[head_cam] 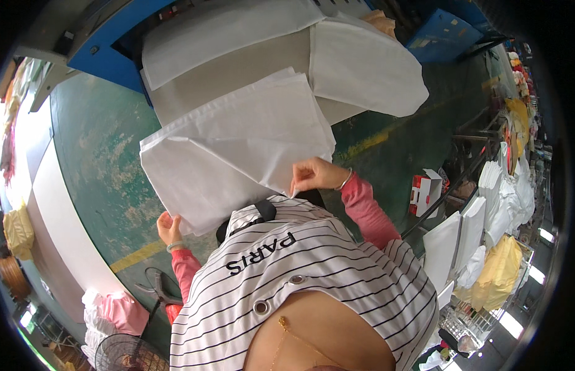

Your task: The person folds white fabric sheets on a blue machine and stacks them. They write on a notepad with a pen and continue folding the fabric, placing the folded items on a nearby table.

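Note:
A folded sheet of white fabric (pixel 236 143) spans the space before me, with a diagonal crease across its near half. Its far part rests over a grey-beige board or cloth surface (pixel 236 60). At the near left corner, my left hand (pixel 169 228) pinches the cloth's edge between thumb and fingers. My right hand (pixel 317 175) pinches the near right edge close to my apron. Another white cloth (pixel 361 65) drapes over the far right side of the surface. A further white length (pixel 232 32) lies across the back.
A blue machine frame (pixel 106 46) borders the surface at the far left. The green floor (pixel 102 139) bears yellow lines. At right stand stacks of white cloth (pixel 454 236), yellow fabric (pixel 494 273) and a white-and-red box (pixel 425 194). A fan (pixel 125 355) stands at lower left near pink fabric (pixel 123 311).

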### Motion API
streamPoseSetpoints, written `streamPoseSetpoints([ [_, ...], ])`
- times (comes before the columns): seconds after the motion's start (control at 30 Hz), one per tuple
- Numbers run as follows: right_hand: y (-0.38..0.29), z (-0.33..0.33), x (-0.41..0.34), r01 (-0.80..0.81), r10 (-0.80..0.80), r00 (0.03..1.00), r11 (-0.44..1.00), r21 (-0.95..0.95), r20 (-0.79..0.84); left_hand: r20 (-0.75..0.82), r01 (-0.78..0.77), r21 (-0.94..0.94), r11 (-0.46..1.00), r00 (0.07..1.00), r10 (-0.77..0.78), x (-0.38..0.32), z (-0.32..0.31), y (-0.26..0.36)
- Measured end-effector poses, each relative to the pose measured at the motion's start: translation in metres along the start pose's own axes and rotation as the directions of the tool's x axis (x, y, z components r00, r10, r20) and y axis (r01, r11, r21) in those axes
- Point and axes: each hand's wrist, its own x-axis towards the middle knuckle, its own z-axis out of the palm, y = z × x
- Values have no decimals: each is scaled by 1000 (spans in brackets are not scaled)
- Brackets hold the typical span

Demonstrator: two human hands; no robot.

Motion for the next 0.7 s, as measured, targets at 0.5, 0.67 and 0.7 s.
streamPoseSetpoints([
  [0.5,14,-65,13,-373,-369,786,355,-857,-495,812,460,-240,855,578,-83,-22,147,159],
  [0.67,29,-5,-27,-167,-628,601,508,-845,-495,882,272,-258,927,457,112,-57,82,152],
  [0.7,34,5,-33,-159,-633,596,511,-845,-494,902,324,-235,916,425,80,-65,76,149],
])
